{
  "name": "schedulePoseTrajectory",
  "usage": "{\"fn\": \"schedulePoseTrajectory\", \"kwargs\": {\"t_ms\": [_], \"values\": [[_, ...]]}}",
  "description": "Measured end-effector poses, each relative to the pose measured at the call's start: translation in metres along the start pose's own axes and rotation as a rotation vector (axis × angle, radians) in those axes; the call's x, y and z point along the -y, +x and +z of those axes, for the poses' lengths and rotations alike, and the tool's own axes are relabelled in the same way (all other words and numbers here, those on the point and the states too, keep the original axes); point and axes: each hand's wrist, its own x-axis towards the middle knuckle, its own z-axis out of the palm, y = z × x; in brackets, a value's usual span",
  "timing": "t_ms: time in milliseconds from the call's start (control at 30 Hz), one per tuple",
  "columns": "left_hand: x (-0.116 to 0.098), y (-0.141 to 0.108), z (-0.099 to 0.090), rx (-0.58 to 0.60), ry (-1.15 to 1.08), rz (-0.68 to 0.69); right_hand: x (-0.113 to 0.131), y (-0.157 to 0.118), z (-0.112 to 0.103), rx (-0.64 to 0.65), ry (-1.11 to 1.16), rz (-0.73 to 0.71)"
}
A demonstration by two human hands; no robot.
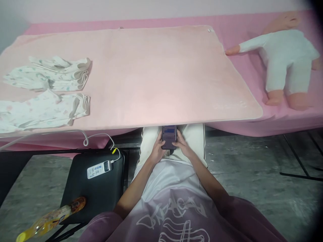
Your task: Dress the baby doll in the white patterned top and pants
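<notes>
Both of my hands hold a dark phone (pixel 169 137) over my lap, just below the front edge of the pink mat. My left hand (pixel 158 149) is wrapped round the phone's left side, its thumb by the lower screen. Round the right side are the fingers of my right hand (pixel 183 144), with that thumb near the lower right corner. Blurry message bubbles show on the lit screen. Part of the phone's top end is hidden by the mat's edge. Beneath the hands lies a white cushion (pixel 198 141) on my lap.
A pale pink mat (pixel 161 74) covers the bed (pixel 242 124). Folded patterned clothes (pixel 68 75) lie at its left. At the right is a doll (pixel 287 60) in white. A black stool (pixel 101 191) holds a cabled power bank (pixel 99 169) and a yellow-capped bottle (pixel 51 218).
</notes>
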Motion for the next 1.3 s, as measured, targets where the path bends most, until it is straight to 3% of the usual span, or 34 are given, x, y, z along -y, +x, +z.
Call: {"fn": "schedulePoseTrajectory", "kwargs": {"t_ms": [333, 833, 1067, 1300], "values": [[0.003, 0.007, 0.008, -0.038, 0.021, 0.076, 0.005, 0.001, 0.004, 0.027, 0.011, -0.005], [0.000, 0.001, 0.004, 0.042, 0.067, 0.039, -0.006, 0.005, 0.008, -0.104, -0.046, -0.040], [-0.002, -0.001, 0.005, 0.040, 0.055, 0.031, -0.012, 0.005, 0.002, -0.092, -0.041, -0.031], [-0.002, 0.002, 0.002, 0.048, 0.035, 0.035, -0.008, 0.000, -0.003, 0.001, 0.002, -0.029]]}}
